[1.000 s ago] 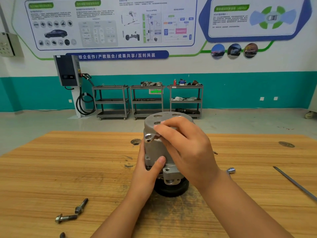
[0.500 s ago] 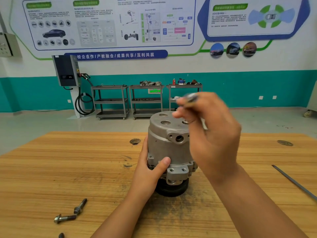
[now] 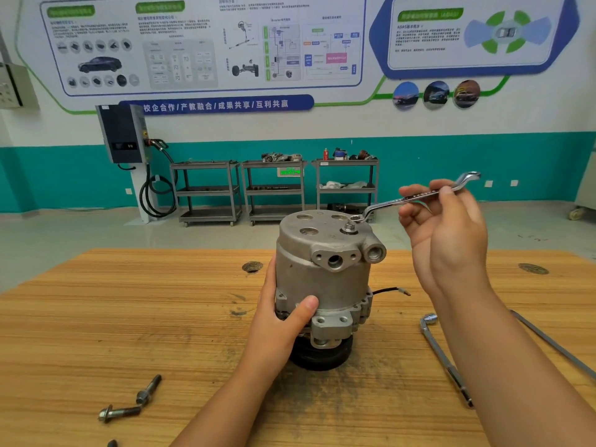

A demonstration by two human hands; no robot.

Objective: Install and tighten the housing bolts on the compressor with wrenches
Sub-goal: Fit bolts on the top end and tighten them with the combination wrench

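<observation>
workshop room, teal-banded wall with posters across the top of the frame, metal carts [image 3: 274,188] in the mid-background. wooden desk [image 3: 129,317] filled the lower half. compressor [image 3: 322,272] stood upright at centre frame on its black pulley [image 3: 319,358], flat end cap up. left hand [image 3: 280,321] gripped the lower body, thumb across the front. right hand [image 3: 451,233], right of centre, held a double-ended ring wrench [image 3: 403,200] by the shank, pinched between thumb and curled fingers. the lower ring sat at the single bolt [image 3: 350,227] in the end cap.

risks, as judged: a ring only half on the head would slip and round the hex once pulled. the compressor balanced on a narrow pulley with one hand steadying it, so a hard pull could tip it. the other cap holes looked empty, and fully tightening one bolt first might seat the cap unevenly.

hard to make out: whether the ring was fully seated on the bolt. left fingers hidden behind the body, as was the far side. two loose bolts [image 3: 148,390] lay at lower left. a dark piece [image 3: 112,442], likely a third, was cut off by the bottom edge. l-shaped socket wrench [image 3: 445,359] and a flat bar [image 3: 554,345] lay at right, the bar running out of frame.
</observation>
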